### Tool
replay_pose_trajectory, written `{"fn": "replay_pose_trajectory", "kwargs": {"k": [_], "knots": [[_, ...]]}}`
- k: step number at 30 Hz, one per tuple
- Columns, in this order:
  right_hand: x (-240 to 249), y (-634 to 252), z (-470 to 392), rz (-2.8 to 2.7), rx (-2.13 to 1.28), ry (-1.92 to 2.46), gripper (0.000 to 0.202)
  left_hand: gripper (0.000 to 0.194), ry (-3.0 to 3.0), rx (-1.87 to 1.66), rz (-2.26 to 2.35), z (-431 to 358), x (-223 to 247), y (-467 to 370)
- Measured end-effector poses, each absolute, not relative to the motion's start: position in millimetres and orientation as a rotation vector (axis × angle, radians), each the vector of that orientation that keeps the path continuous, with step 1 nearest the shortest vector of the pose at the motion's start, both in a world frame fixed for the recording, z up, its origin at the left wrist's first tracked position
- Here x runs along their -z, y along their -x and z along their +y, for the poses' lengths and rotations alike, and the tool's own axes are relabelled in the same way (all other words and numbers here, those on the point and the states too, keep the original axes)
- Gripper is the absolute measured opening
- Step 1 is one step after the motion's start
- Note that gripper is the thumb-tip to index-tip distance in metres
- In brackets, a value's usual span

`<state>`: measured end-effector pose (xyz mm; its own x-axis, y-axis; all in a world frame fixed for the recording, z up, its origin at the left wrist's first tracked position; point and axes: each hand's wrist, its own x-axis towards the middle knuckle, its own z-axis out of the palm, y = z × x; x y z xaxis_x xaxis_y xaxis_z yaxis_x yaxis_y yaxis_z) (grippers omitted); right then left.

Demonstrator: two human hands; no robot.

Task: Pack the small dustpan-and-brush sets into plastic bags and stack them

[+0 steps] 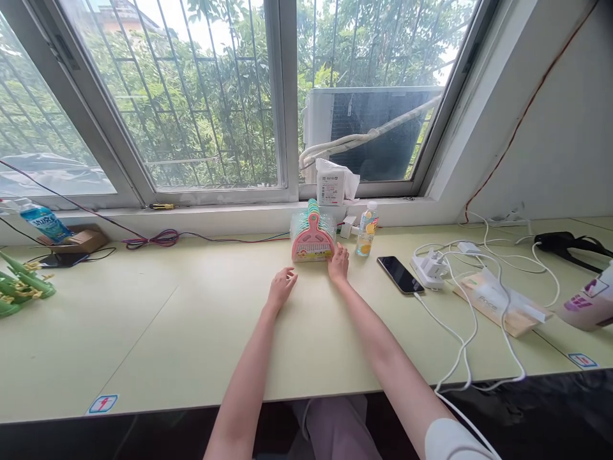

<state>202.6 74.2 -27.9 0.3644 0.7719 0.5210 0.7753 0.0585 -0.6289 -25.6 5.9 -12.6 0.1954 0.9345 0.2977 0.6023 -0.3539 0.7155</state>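
A row of pink and green dustpan-shaped items [313,243] in clear wrap stands on the pale green table [201,345], against the wall below the window. My right hand [339,263] is at the lower right side of this pack, its fingers apart and close to or touching the edge. My left hand [282,287] is just in front of the pack's left corner, fingers spread a little and curved, holding nothing. A bottle with an orange-patterned label [366,231] stands to the right of the pack.
A phone [400,275], a white power strip [430,268], loose white cables and a tissue pack [500,300] lie at the right. Tissues [331,186] sit on the sill. At the far left are a cardboard box [89,238], a blue bottle [45,222] and green items [23,285].
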Motion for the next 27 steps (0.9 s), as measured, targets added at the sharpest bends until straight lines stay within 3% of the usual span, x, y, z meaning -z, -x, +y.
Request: {"fn": "replay_pose_trajectory", "kwargs": {"k": [3,7,10,14,27], "knots": [[24,-202,59,-1.385,0.038,1.628,0.061,0.037,-2.023,-0.994,1.444,6,12,26],[25,-205,32,-1.350,-0.012,1.524,0.042,0.035,-2.033,-0.991,1.444,6,11,26],[29,-212,11,-1.309,-0.325,1.443,0.029,0.032,-2.046,-0.991,1.455,6,12,26],[31,-224,-7,-1.175,-0.725,1.278,0.030,0.027,-2.076,-0.982,1.483,4,11,26],[31,-219,-8,-1.414,-0.670,1.358,0.023,0.022,-2.132,-0.903,1.496,3,11,27]]}}
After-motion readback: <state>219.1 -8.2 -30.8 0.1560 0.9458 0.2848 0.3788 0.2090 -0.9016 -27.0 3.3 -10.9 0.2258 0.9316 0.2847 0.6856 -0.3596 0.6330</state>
